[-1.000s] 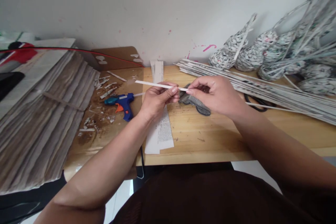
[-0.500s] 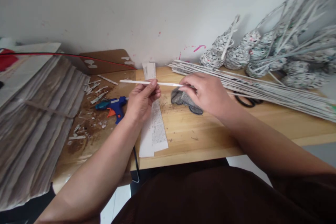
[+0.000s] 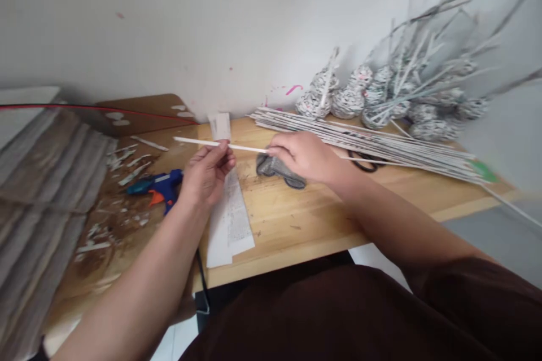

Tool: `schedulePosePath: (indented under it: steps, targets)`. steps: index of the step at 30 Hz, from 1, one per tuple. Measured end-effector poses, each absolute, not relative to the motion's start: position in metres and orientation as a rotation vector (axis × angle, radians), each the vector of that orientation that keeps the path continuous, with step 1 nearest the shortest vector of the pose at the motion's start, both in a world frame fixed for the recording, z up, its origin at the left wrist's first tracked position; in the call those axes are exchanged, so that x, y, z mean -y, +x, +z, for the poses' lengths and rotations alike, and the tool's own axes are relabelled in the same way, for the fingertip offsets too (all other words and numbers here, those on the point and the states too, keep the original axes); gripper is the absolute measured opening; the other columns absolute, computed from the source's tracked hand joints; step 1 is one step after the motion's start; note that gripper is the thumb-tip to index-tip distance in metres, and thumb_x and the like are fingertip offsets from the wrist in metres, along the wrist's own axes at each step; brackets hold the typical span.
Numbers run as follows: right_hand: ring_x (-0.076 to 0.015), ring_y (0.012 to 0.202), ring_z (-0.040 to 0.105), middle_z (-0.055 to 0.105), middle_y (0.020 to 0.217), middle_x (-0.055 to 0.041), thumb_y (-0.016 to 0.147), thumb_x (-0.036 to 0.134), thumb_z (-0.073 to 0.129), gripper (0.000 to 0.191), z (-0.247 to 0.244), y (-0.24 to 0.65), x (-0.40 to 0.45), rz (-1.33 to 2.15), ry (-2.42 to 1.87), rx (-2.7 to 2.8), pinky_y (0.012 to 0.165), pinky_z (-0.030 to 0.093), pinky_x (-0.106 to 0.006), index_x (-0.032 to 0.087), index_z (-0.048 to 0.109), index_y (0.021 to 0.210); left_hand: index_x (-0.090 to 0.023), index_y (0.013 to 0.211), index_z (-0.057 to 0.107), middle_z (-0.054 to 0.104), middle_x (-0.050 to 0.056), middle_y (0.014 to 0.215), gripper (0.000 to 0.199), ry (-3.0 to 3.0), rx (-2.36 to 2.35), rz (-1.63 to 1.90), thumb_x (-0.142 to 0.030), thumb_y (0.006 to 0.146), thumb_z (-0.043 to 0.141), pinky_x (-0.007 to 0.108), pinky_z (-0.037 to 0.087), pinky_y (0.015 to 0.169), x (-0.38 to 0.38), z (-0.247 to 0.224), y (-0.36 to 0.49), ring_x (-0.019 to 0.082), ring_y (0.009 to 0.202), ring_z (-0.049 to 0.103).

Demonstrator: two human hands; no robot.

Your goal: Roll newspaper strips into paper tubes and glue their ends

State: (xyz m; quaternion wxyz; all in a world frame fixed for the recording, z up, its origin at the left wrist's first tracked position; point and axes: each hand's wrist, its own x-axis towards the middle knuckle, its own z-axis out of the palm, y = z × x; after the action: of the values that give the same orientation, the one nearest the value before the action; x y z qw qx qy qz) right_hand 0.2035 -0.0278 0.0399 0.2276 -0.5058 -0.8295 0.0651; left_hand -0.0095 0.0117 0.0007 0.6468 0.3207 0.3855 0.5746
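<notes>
A thin white rolled paper tube [image 3: 249, 149] is stretched between my hands above the table. My left hand [image 3: 210, 172] pinches it near its middle, and one end sticks out to the left. At the right end, the fingers of my right hand [image 3: 300, 155] close around the tube and hide its tip. Under my left hand lie printed paper strips [image 3: 231, 225], stacked lengthwise from front to back. A grey mesh cloth [image 3: 277, 169] rests on the wood just below my right hand. Left of my left wrist is a blue glue gun [image 3: 158, 187] with an orange trigger.
A bundle of rolled paper tubes [image 3: 381, 146] lies to the right, partly over black scissor handles [image 3: 364, 164]. Woven paper gourd shapes [image 3: 349, 98] stand along the wall. Paper scraps [image 3: 129, 163] litter the left side, beside a tall stack of paper [image 3: 46, 163].
The view has swung to the right, so the scene sits further left. Both hands still hold the paper tube, in much the same pose.
</notes>
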Motion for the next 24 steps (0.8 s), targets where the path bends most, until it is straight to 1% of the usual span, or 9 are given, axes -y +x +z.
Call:
schedulePosePath:
  steps: [2,4,6,8,10,12,15,21,24]
  targets:
    - [-0.0162,0.070,0.060,0.070,0.079,-0.0043,0.099,0.030,0.048,0.027,0.039,0.205,0.027,0.215,-1.373,2.328,0.066,0.035,-0.027,0.017,0.070,0.090,-0.011,0.076,0.070,0.064,0.000,0.064,0.015,0.738,-0.851,1.299,-0.018,0.068,0.081,0.013,0.050,0.052,-0.011,0.000,-0.009,0.006,0.056,0.061]
    - [-0.0188,0.075,0.061,0.071,0.086,-0.0069,0.094,0.037,0.056,0.025,0.037,0.204,0.026,0.103,-1.352,2.304,0.067,0.036,-0.028,0.016,0.070,0.097,-0.011,0.079,0.071,0.065,0.001,0.066,0.018,0.737,-0.832,1.282,-0.019,0.067,0.082,0.014,0.051,0.053,-0.011,-0.001,-0.009,0.007,0.058,0.061]
    - [-0.0206,0.080,0.063,0.072,0.092,-0.0090,0.095,0.037,0.054,0.027,0.036,0.203,0.027,0.053,-1.336,2.314,0.069,0.037,-0.029,0.016,0.071,0.099,-0.010,0.078,0.071,0.065,0.001,0.066,0.019,0.728,-0.817,1.279,-0.019,0.066,0.083,0.014,0.050,0.053,-0.011,-0.001,-0.009,0.007,0.058,0.061]
    - [-0.0197,0.078,0.063,0.072,0.088,-0.0080,0.097,0.034,0.048,0.030,0.038,0.201,0.028,0.089,-1.350,2.324,0.068,0.037,-0.029,0.017,0.072,0.096,-0.011,0.078,0.071,0.065,0.001,0.066,0.019,0.724,-0.797,1.289,-0.019,0.066,0.083,0.014,0.050,0.053,-0.011,0.000,-0.009,0.007,0.058,0.061]
    - [-0.0166,0.068,0.060,0.071,0.078,-0.0046,0.097,0.033,0.048,0.030,0.042,0.201,0.029,0.211,-1.394,2.289,0.064,0.036,-0.028,0.018,0.073,0.092,-0.011,0.078,0.070,0.064,0.000,0.066,0.018,0.726,-0.786,1.288,-0.019,0.067,0.083,0.014,0.049,0.054,-0.010,0.001,-0.010,0.006,0.058,0.060]
    - [-0.0136,0.059,0.056,0.068,0.070,-0.0009,0.096,0.034,0.048,0.030,0.047,0.203,0.030,0.430,-1.440,2.250,0.059,0.035,-0.027,0.020,0.074,0.090,-0.011,0.078,0.070,0.063,0.000,0.065,0.018,0.740,-0.775,1.259,-0.020,0.068,0.082,0.015,0.049,0.053,-0.009,0.003,-0.010,0.006,0.056,0.059]
    - [-0.0124,0.054,0.053,0.065,0.065,0.0008,0.095,0.039,0.048,0.032,0.052,0.205,0.030,0.629,-1.502,2.199,0.054,0.033,-0.026,0.021,0.073,0.087,-0.011,0.080,0.070,0.063,0.000,0.065,0.021,0.773,-0.740,1.208,-0.023,0.068,0.082,0.016,0.048,0.053,-0.008,0.003,-0.010,0.006,0.055,0.058]
    - [-0.0131,0.054,0.051,0.067,0.066,-0.0001,0.091,0.038,0.056,0.025,0.050,0.203,0.032,0.279,-1.501,2.135,0.055,0.032,-0.028,0.021,0.073,0.083,-0.013,0.077,0.068,0.061,-0.003,0.066,0.024,0.720,-0.773,1.336,-0.028,0.067,0.084,0.015,0.047,0.053,-0.012,0.002,-0.012,0.004,0.057,0.057]
    - [-0.0125,0.048,0.048,0.062,0.058,0.0011,0.092,0.041,0.053,0.031,0.051,0.207,0.030,0.401,-1.552,2.105,0.052,0.031,-0.028,0.022,0.072,0.080,-0.013,0.078,0.069,0.061,-0.003,0.065,0.022,0.724,-0.760,1.335,-0.026,0.067,0.084,0.015,0.048,0.055,-0.014,0.002,-0.013,0.005,0.058,0.058]
